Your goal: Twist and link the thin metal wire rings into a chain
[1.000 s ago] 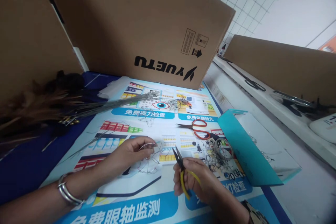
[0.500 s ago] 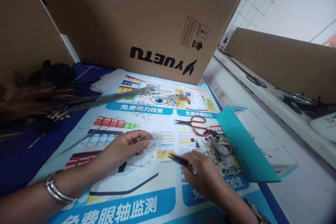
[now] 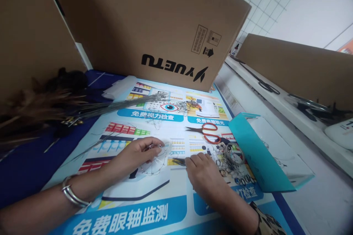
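Observation:
My left hand (image 3: 143, 151) is closed around a thin wire piece with small beads (image 3: 154, 172); its loops hang below my fingers and a clear, film-like bit shows past the fingertips. My right hand (image 3: 205, 177) grips a pair of black-tipped pliers (image 3: 178, 161), jaws pointing left toward the wire piece but apart from it. Most of the pliers is hidden in my palm, and the tips are blurred. Above my right hand lie scissors with orange handles (image 3: 211, 129). A tangle of wire bits and rings (image 3: 230, 159) sits just right of that hand.
A tall cardboard box (image 3: 154, 18) closes off the back. On the right stands an open teal box (image 3: 256, 154) beside a white ledge (image 3: 270, 99). A bundle of thin wires (image 3: 132, 102) and brown feathery stems (image 3: 41, 114) lie at the left. A printed poster (image 3: 132, 220) covers the table.
My right hand has turned so its back faces up, covering more of the pliers. My left hand still holds the wire piece. The whole view has shifted slightly.

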### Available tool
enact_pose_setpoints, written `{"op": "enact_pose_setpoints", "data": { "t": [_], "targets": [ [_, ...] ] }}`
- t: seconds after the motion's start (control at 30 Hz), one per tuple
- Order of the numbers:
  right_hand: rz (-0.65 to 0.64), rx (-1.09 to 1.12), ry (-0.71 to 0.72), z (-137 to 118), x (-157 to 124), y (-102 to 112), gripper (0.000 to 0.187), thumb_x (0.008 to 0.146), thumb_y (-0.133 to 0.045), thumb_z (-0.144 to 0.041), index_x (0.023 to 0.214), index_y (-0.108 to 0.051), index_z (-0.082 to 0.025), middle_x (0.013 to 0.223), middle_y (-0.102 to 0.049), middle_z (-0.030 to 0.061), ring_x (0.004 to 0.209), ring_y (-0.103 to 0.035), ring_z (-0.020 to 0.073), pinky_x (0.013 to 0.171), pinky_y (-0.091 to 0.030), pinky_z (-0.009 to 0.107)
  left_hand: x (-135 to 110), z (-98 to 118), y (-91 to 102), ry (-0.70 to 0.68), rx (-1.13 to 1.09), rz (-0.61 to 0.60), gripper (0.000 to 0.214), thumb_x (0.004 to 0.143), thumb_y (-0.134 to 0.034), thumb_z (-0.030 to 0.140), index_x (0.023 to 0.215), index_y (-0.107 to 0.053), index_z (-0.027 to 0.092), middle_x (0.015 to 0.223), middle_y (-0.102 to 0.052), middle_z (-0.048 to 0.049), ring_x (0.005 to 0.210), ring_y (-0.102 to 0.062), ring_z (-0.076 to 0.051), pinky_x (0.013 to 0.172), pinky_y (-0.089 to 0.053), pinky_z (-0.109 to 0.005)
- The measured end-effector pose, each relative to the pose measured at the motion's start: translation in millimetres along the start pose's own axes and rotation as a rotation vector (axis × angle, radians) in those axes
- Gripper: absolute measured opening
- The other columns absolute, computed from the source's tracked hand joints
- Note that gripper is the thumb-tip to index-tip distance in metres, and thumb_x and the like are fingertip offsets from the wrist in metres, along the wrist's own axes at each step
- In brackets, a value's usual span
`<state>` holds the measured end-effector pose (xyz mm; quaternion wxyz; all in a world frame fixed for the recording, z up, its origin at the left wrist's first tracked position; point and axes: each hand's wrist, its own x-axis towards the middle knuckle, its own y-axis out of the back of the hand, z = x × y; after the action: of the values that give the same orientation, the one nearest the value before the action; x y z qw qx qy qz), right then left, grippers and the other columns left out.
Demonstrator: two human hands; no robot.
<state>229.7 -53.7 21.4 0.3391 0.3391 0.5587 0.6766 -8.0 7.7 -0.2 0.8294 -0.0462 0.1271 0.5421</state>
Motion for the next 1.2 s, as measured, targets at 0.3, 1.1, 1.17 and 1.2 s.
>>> {"op": "enact_pose_setpoints", "data": {
  "t": [0.3, 1.1, 1.17, 1.2],
  "targets": [
    [0.099, 0.02, 0.03, 0, -6, -12, 0.022, 0.085, -0.053, -0.01, 0.107, -0.057, -0.013, 0.086, -0.061, 0.0083, 0.079, -0.052, 0.0211, 0.069, -0.038, 0.035, 0, 2, -0.7, -0.047, 0.09, 0.005, 0.036, 0.078, -0.06, 0.047, 0.101, -0.061, 0.019, 0.069, -0.056, 0.0017, 0.059, -0.049, -0.013, 0.051, -0.034, -0.021],
    [0.218, 0.075, 0.095, 4, -10, -2, 0.023, 0.089, -0.046, -0.013, 0.11, -0.057, -0.012, 0.089, -0.062, 0.0096, 0.083, -0.053, 0.0203, 0.073, -0.042, 0.035, 3, -1, 4.1, -0.406, 0.784, 0.075, 0.023, 0.084, -0.05, 0.033, 0.094, -0.066, 0.022, 0.09, -0.068, -0.005, 0.089, -0.058, -0.024, 0.078, -0.041, -0.032],
    [0.218, 0.081, 0.104, 4, -10, -1, 0.024, 0.089, -0.046, -0.013, 0.11, -0.056, -0.012, 0.089, -0.062, 0.0096, 0.082, -0.053, 0.0203, 0.073, -0.042, 0.036, 5, -2, 4.3, -0.414, 0.784, 0.065, 0.022, 0.083, -0.05, 0.032, 0.094, -0.066, 0.022, 0.086, -0.067, -0.0049, 0.087, -0.058, -0.023, 0.076, -0.041, -0.031],
    [0.215, 0.086, 0.11, 4, -11, -1, 0.024, 0.089, -0.046, -0.012, 0.111, -0.056, -0.012, 0.089, -0.062, 0.0096, 0.082, -0.053, 0.0203, 0.073, -0.042, 0.036, 5, -2, 4.3, -0.42, 0.78, 0.063, 0.022, 0.083, -0.05, 0.031, 0.094, -0.066, 0.022, 0.086, -0.067, -0.005, 0.087, -0.057, -0.023, 0.076, -0.041, -0.031]
  ]
}}
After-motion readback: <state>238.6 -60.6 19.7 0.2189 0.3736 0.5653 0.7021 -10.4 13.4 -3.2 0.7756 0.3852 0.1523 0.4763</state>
